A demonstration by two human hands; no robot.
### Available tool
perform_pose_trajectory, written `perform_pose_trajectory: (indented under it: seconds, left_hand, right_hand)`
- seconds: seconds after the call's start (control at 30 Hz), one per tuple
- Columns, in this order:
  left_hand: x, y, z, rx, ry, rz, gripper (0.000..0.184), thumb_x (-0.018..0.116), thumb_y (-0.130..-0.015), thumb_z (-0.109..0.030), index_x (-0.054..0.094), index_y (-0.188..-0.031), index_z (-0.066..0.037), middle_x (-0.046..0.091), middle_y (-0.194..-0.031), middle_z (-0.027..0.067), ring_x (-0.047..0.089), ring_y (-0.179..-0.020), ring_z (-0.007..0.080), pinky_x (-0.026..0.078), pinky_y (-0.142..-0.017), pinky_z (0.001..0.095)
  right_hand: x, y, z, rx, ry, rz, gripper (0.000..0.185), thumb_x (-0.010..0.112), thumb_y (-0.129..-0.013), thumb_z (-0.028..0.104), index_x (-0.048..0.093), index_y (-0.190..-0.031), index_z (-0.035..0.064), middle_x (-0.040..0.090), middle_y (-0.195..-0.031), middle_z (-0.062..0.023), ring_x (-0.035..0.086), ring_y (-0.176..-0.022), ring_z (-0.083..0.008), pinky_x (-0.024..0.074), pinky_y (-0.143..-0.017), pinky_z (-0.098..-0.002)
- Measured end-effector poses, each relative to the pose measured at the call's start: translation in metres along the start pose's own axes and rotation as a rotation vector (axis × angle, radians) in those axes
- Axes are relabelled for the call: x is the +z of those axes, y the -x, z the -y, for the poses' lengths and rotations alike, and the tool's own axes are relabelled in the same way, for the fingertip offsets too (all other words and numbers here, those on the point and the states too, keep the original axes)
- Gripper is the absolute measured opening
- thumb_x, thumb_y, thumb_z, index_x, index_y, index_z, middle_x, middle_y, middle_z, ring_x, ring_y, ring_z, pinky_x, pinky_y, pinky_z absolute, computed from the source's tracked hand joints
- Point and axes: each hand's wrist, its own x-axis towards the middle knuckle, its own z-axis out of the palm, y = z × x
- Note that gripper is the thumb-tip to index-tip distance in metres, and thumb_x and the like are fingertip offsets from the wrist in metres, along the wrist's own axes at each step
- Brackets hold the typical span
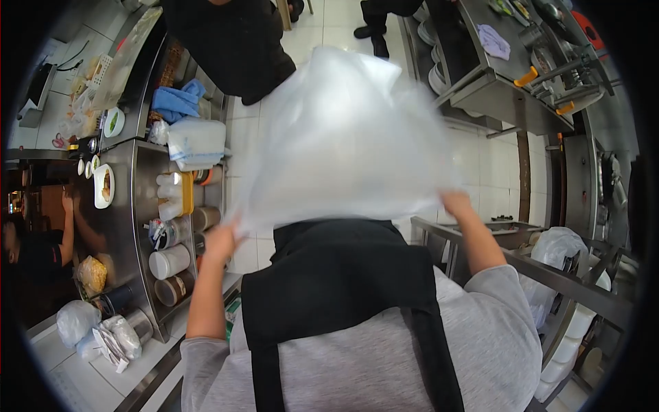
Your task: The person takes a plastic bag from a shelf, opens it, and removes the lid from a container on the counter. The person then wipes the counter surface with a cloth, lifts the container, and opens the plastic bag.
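A large, translucent white plastic bag is spread out in the air in front of my black apron, puffed up and blurred by motion. My left hand is closed on its near left corner. At the near right corner, my right hand also grips the edge of the bag. Both arms are stretched forward, well apart. What the bag contains, if anything, cannot be made out.
On the left, a steel counter carries a white dish of food, with tubs on shelves beneath. A steel rack stands close on my right. Ahead are a person in black and a steel table.
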Motion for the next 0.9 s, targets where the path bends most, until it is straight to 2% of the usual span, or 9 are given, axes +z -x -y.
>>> perform_pose_trajectory:
  seconds: [0.1,0.27,0.37,0.53,0.6,0.67,0.73,0.77,0.9]
  left_hand:
    - [0.061,-0.006,0.023,-0.03,0.332,0.128,0.032,0.058,-0.08,-0.019,0.063,-0.112,-0.017,0.064,-0.095,0.021,0.062,-0.089,0.0345,0.048,-0.076,0.0363]
    - [0.073,-0.003,0.053,-0.213,1.532,-0.465,0.032,0.049,-0.082,-0.003,0.058,-0.113,-0.001,0.061,-0.106,0.0171,0.058,-0.093,0.0314,0.044,-0.084,0.0356]
    - [0.074,0.005,0.04,-0.785,0.778,-0.892,0.051,0.059,-0.081,-0.01,0.045,-0.129,-0.005,0.042,-0.131,0.0235,0.047,-0.114,0.0338,0.038,-0.093,0.0331]
    - [-0.01,-0.002,-0.094,0.236,0.42,-1.219,0.095,0.075,-0.068,-0.031,0.019,-0.144,-0.015,0.018,-0.144,0.0267,0.018,-0.134,0.0433,0.012,-0.104,0.0604]
    - [-0.034,-0.033,-0.129,0.444,0.391,-1.278,0.092,0.071,-0.071,-0.032,0.017,-0.144,-0.02,0.012,-0.148,0.0238,0.012,-0.136,0.0445,0.006,-0.102,0.065]
    - [-0.069,-0.034,-0.134,0.469,0.294,-1.235,0.072,0.065,-0.073,-0.019,0.034,-0.138,-0.018,0.041,-0.133,0.0221,0.037,-0.124,0.0418,0.027,-0.099,0.0568]
    - [-0.087,-0.034,-0.132,0.442,0.884,-0.685,0.051,0.06,-0.072,-0.007,0.053,-0.121,-0.014,0.059,-0.1,0.0166,0.056,-0.094,0.0372,0.045,-0.08,0.0436]
    - [-0.091,-0.032,-0.124,0.449,0.832,-0.924,0.035,0.058,-0.069,-0.004,0.06,-0.103,-0.008,0.057,-0.078,0.0145,0.055,-0.072,0.0355,0.046,-0.064,0.0389]
    - [-0.04,-0.005,-0.07,0.415,0.676,-1.07,0.03,0.059,-0.065,-0.002,0.056,-0.095,-0.003,0.058,-0.083,0.0157,0.055,-0.076,0.0362,0.046,-0.068,0.0411]
  right_hand:
    - [0.007,-0.002,-0.008,-0.025,0.006,0.284,0.024,0.052,-0.079,0.012,0.063,-0.1,0.0045,0.063,-0.102,-0.0181,0.06,-0.095,-0.0341,0.0462,-0.083,-0.0434]
    - [-0.072,-0.029,0.0,0.039,-1.116,-0.2,0.018,0.046,-0.08,0.007,0.06,-0.091,0.0028,0.064,-0.086,-0.01,0.061,-0.082,-0.0225,0.0479,-0.071,-0.0332]
    - [-0.155,-0.003,0.074,-0.131,-1.719,-0.163,0.022,0.045,-0.081,0.005,0.055,-0.101,0.006,0.059,-0.085,-0.0037,0.056,-0.076,-0.0135,0.0466,-0.068,-0.0276]
    - [-0.221,0.069,0.192,-0.838,-0.899,0.039,0.034,0.068,-0.075,0.009,0.049,-0.104,0.0097,0.061,-0.089,-0.0086,0.059,-0.078,-0.021,0.0475,-0.07,-0.0319]
    - [-0.234,0.082,0.23,-0.601,-1.044,0.565,0.043,0.056,-0.083,0.021,0.045,-0.123,0.0105,0.061,-0.092,-0.0143,0.063,-0.079,-0.033,0.0498,-0.067,-0.0368]
    - [-0.229,0.082,0.243,-1.171,-0.659,-0.085,0.054,0.054,-0.078,0.012,0.041,-0.13,0.0129,0.058,-0.085,-0.0126,0.062,-0.071,-0.0317,0.0482,-0.065,-0.0389]
    - [-0.224,0.078,0.239,-0.938,-0.472,-0.263,0.056,0.056,-0.074,0.007,0.043,-0.127,0.0134,0.057,-0.085,-0.0119,0.06,-0.071,-0.0306,0.0476,-0.064,-0.0389]
    - [-0.219,0.074,0.235,-0.694,-0.288,-0.428,0.058,0.058,-0.069,0.001,0.045,-0.125,0.014,0.056,-0.084,-0.0112,0.059,-0.07,-0.0296,0.0471,-0.062,-0.0388]
    - [-0.124,0.006,0.172,-0.313,-0.211,-0.33,0.036,0.058,-0.07,0.003,0.061,-0.105,0.0103,0.056,-0.085,-0.0103,0.06,-0.075,-0.0269,0.0437,-0.073,-0.0407]
